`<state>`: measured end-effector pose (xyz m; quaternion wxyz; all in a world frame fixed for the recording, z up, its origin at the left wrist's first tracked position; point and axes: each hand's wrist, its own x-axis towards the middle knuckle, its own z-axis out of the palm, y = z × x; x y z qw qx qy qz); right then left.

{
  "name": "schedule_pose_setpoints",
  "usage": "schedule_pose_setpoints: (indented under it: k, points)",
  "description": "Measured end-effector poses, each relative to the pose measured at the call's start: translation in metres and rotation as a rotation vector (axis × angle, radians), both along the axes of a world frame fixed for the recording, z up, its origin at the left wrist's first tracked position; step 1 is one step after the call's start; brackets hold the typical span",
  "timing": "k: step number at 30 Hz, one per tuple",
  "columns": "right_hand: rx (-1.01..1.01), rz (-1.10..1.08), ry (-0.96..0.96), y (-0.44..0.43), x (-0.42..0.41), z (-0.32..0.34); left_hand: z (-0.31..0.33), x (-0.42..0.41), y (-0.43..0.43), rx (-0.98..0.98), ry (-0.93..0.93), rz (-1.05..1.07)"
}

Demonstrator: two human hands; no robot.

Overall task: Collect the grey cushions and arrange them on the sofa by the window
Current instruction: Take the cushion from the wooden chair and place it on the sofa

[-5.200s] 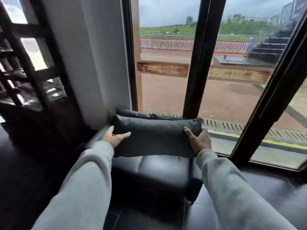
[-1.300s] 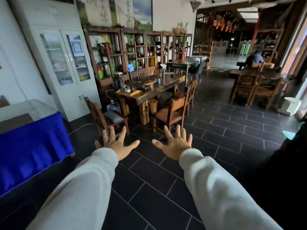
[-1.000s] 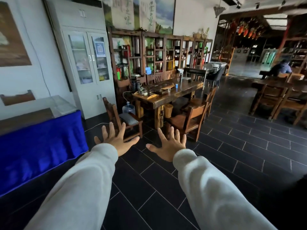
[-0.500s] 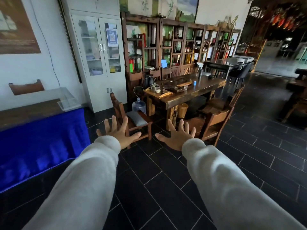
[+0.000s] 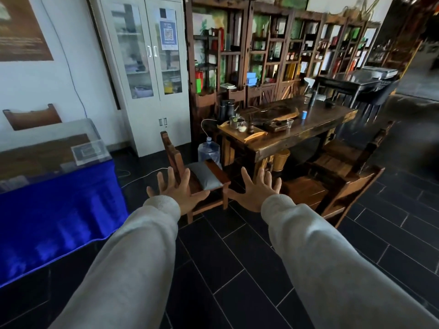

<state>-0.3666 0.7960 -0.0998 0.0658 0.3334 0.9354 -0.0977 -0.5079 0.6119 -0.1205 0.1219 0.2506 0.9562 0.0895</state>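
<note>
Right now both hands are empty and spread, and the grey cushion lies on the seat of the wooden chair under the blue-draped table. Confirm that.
One detail is wrong. The head view shows the left hand and right hand empty and spread, and the grey cushion on the seat of the wooden chair, but that chair stands at the end of the long wooden table, apart from the blue-draped table.

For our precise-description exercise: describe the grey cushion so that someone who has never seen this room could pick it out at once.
Find the long dark wooden table in front of the shelves. At its near end stands a brown wooden chair beside a clear water bottle. The flat grey rectangular cushion lies on its seat, the only soft grey thing among bare wooden seats.
</note>
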Motion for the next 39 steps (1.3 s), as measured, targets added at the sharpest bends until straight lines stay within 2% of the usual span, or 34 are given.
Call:
schedule_pose_setpoints:
  k: [6,13,20,28,34,39]
  points:
    - [-0.088,-0.049,-0.042,0.064,-0.120,-0.006,-0.005,-0.132,0.077,0.014,-0.083,-0.060]
    - [-0.192,-0.098,-0.041,0.142,-0.238,-0.024,-0.013,-0.264,0.166,-0.031,-0.082,-0.091]
    - [-0.299,-0.170,-0.060,0.239,-0.358,-0.090,-0.071,-0.385,0.255,-0.131,-0.121,-0.102]
    - [-0.529,-0.309,-0.077,0.338,-0.502,-0.168,-0.129,-0.518,0.359,-0.178,-0.207,-0.023]
    - [-0.672,-0.408,-0.081,0.371,-0.590,-0.216,-0.160,-0.607,0.415,-0.205,-0.286,-0.055]
    - [-0.790,-0.641,-0.043,0.389,-0.654,-0.286,-0.220,-0.700,0.463,-0.272,-0.356,-0.153]
